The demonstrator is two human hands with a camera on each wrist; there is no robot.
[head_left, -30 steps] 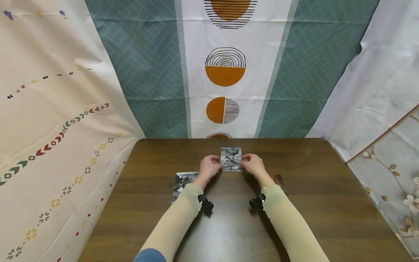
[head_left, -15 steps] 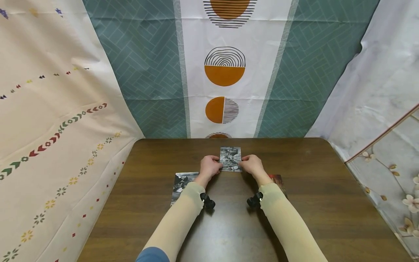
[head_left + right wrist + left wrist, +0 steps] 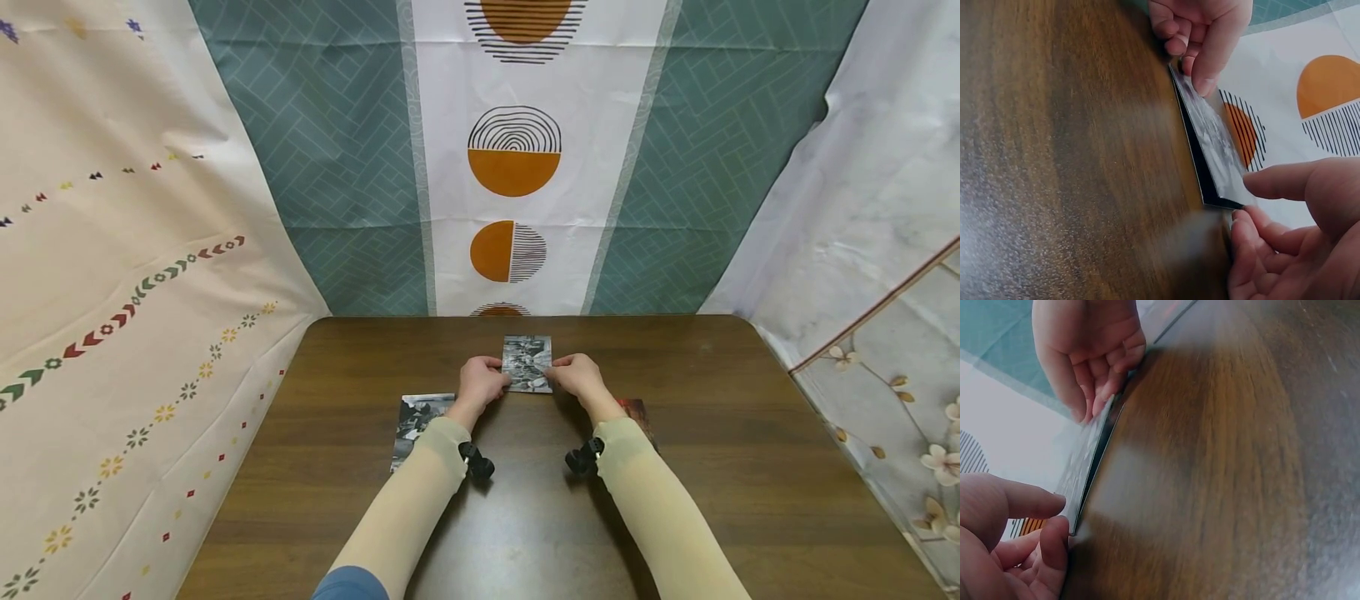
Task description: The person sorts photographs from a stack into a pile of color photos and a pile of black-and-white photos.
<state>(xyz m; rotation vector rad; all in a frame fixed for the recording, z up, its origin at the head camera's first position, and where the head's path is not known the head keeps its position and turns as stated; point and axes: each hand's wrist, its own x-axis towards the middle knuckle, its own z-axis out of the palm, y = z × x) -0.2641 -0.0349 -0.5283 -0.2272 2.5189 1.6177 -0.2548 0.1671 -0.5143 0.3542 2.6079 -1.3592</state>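
Observation:
A small black-and-white photo print [image 3: 527, 363] lies toward the back of the brown table [image 3: 517, 508]. My left hand [image 3: 480, 382] pinches its left side near the front corner, and my right hand [image 3: 578, 377] does the same on the right. In the right wrist view the right thumb is over the photo print [image 3: 1213, 140] at its corner, the fingers curled beside and below. A dark wedge shows under its near edge. In the left wrist view the left thumb and forefinger [image 3: 1054, 540] meet at the other corner.
Another black-and-white picture [image 3: 414, 425] lies at the left, partly hidden by the left forearm. A reddish picture [image 3: 636, 410] peeks out behind the right wrist. Patterned cloths [image 3: 352, 167] hang behind the table and along both sides.
Both hands keep their hold on the photo print, which has shifted very slightly to the left along with the hands. The head view has also moved a little.

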